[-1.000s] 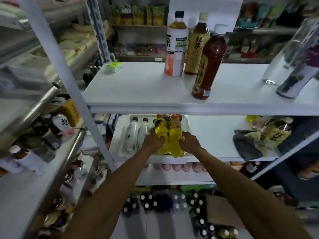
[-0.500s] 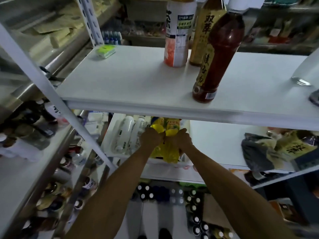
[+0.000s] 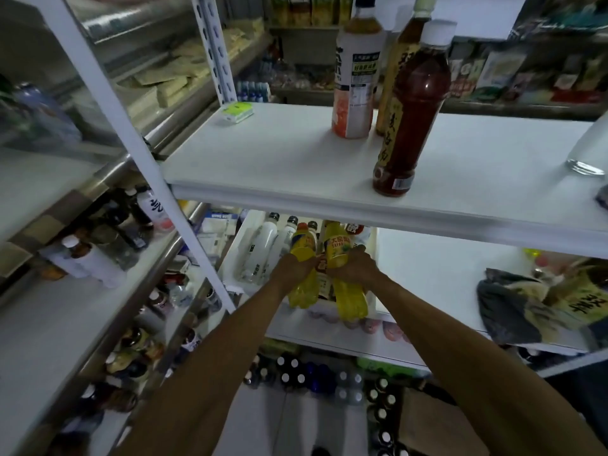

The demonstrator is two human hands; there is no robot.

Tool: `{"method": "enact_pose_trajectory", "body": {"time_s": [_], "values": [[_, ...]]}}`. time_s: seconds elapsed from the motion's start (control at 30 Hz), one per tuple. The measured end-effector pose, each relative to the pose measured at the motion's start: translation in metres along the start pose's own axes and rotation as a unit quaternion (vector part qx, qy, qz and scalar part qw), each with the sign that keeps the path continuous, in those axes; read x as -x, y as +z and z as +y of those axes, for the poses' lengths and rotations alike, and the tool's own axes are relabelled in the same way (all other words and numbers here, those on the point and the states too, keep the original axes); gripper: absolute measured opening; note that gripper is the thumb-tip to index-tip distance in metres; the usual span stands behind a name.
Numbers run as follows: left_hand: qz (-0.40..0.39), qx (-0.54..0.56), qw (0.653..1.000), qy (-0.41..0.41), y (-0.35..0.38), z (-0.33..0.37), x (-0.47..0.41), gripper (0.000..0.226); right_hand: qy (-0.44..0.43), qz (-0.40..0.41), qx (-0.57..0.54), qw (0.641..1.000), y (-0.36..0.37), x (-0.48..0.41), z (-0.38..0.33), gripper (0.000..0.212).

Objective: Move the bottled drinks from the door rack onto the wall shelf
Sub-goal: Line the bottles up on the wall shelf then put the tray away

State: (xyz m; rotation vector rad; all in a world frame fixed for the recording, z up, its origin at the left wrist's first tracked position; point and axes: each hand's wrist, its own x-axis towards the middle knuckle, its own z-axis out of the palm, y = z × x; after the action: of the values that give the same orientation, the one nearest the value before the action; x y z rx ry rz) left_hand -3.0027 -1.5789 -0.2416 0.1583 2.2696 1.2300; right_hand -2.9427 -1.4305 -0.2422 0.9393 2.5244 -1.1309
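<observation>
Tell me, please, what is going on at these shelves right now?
A person is handling two drinks. The left hand grips one yellow bottle and the right hand grips a second yellow bottle, both over a white tray on the lower shelf. Neither is on the upper shelf yet, where a white-labelled bottle, an amber bottle and a dark red bottle stand upright.

My left hand (image 3: 292,269) grips the left yellow bottle (image 3: 305,248) and my right hand (image 3: 354,268) the right yellow bottle (image 3: 350,299), caps up, side by side below the wall shelf (image 3: 289,159). A dark red bottle (image 3: 411,120) stands upright near its front edge.
</observation>
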Motion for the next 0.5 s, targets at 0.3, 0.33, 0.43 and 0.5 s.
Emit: {"method": "enact_pose_trajectory", "body": {"time_s": [0.3,0.33,0.43,0.5], "values": [[0.078,0.129,0.986,-0.075,-0.029,-0.052,0.076,0.061,-0.063,0.026,0.042,0.997,0.030,0.077,-0.009,0.081],[0.086,0.138,0.983,-0.083,-0.032,-0.059,0.088,0.065,-0.061,0.022,0.029,0.997,0.035,0.087,-0.007,0.081],[0.110,0.165,0.975,-0.095,-0.039,-0.081,0.124,0.075,-0.056,0.038,-0.007,0.998,0.047,0.129,0.002,0.080],[0.127,0.171,0.973,-0.089,-0.040,-0.091,0.149,0.075,-0.054,0.061,-0.036,0.996,0.052,0.160,0.009,0.075]]}}
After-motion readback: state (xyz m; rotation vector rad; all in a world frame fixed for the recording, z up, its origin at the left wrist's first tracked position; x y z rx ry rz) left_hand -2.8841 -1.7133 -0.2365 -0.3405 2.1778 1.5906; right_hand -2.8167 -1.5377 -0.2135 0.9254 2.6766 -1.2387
